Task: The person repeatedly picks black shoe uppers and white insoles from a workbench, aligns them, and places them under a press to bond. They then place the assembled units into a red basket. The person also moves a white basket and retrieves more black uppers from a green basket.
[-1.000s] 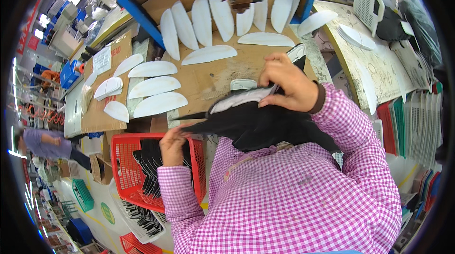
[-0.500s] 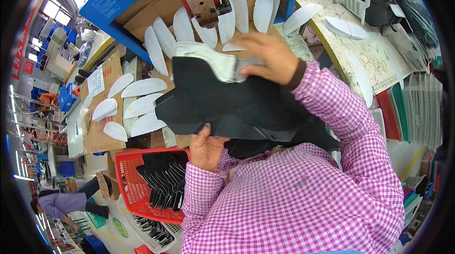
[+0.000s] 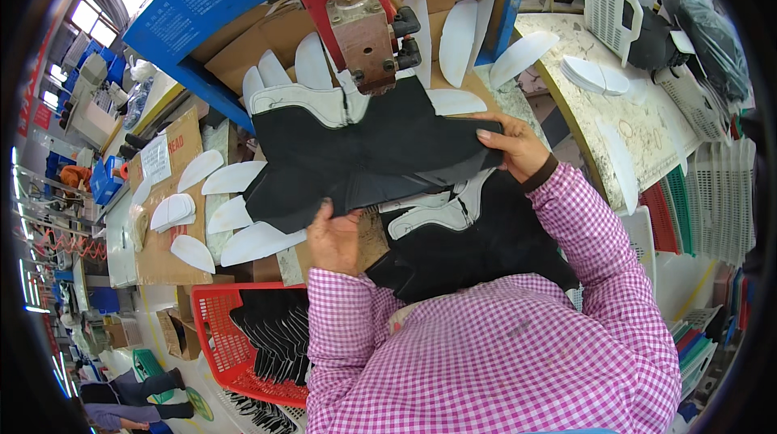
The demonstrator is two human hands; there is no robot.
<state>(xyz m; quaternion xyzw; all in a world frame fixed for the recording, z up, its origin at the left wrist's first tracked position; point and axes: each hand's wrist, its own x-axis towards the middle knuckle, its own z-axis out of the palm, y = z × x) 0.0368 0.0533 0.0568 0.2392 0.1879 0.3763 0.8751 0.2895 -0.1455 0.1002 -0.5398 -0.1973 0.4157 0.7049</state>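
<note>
A wide black cut piece [image 3: 348, 147] with a white curved strip [image 3: 298, 102] along its far edge lies spread between my hands, with that edge beneath the metal head of a red machine [image 3: 363, 42]. My left hand [image 3: 334, 241] pinches the near edge, thumb on top and fingers underneath. The piece's right end is gripped by my right hand [image 3: 520, 147], its thumb over the surface. Closer to my body lies another black piece [image 3: 518, 236] with a white curved strip, partly covered by the held one.
White half-moon pieces [image 3: 312, 62] fan out around the machine and leftward on cardboard [image 3: 180, 191]. A red basket [image 3: 212, 337] with stacked black pieces stands at lower left. The right-hand worktop [image 3: 647, 122] carries more white pieces and a white crate [image 3: 607, 5]. Another person [image 3: 129, 402] is far left.
My right hand has gone from the white strip at the far edge to the piece's right end. The held piece has shifted left, uncovering more of the piece beneath.
</note>
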